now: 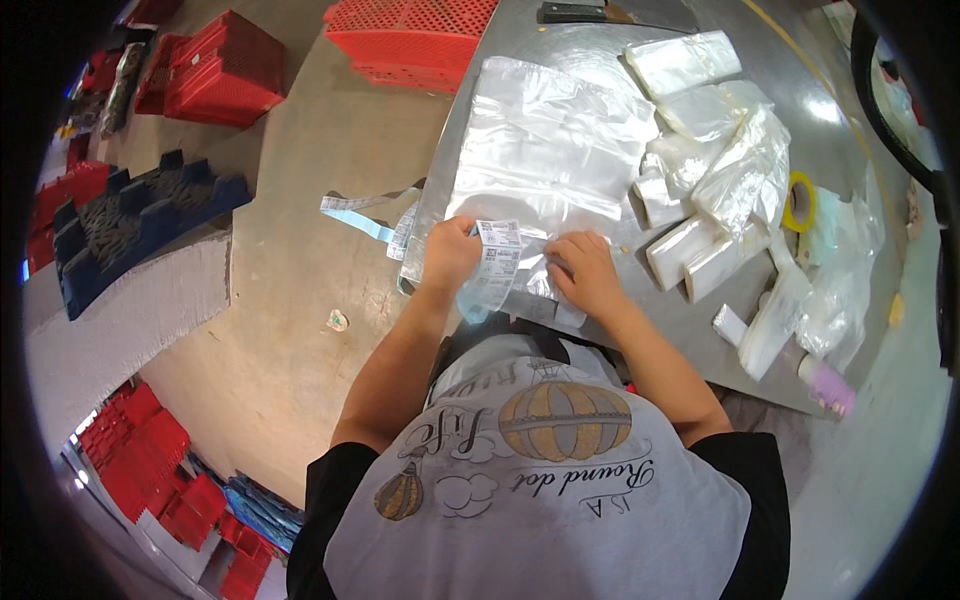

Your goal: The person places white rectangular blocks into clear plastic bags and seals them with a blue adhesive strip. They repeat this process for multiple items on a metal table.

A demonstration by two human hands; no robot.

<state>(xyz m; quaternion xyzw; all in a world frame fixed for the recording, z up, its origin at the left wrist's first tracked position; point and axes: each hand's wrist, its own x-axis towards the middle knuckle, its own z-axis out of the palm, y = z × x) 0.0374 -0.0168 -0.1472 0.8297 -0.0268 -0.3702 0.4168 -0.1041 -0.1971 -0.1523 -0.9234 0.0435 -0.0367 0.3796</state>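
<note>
My left hand point(452, 257) grips a strip of printed labels point(498, 259) at the near left edge of the metal table. Part of the strip hangs down on a pale blue backing, and another length of label strip point(358, 219) trails past the table edge on the left. My right hand point(586, 271) rests with bent fingers on the near part of a stack of clear plastic bags point(551, 142). Whether its fingertips pinch a bag or a label cannot be made out. The bag stack lies flat and reaches away from me.
Bundles of folded plastic bags point(739, 169) crowd the right of the metal table point(660, 330), near a yellow tape roll point(799, 202) and a purple-and-white bottle point(825, 382). At the far edge lies a dark-handled knife point(574, 13). Red plastic crates point(409, 37) stand on the floor beyond.
</note>
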